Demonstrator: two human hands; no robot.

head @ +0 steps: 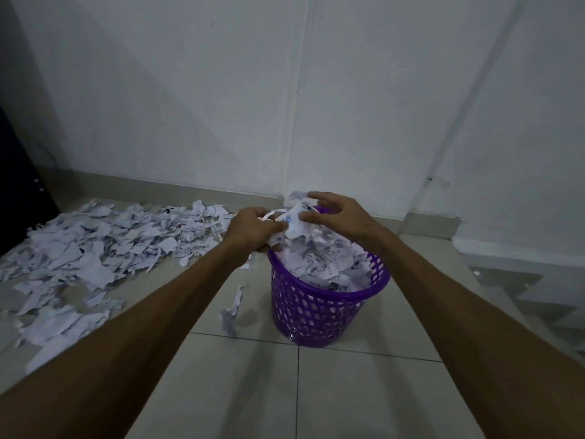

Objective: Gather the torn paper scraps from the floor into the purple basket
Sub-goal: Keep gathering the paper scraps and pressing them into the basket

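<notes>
A purple perforated basket stands on the tiled floor, heaped above its rim with torn white paper scraps. My left hand hovers over the basket's left rim and grips a bunch of scraps, some strips dangling below it. My right hand is over the far side of the basket, fingers spread and curved, its thumb and fingertips pinching the same crumpled bunch. A wide pile of scraps covers the floor to the left. A single strip is seen just left of the basket.
A white wall with a grey skirting runs close behind the basket. A dark piece of furniture stands at the far left edge. To the right, the floor steps down at a ledge. Bare tiles lie in front of the basket.
</notes>
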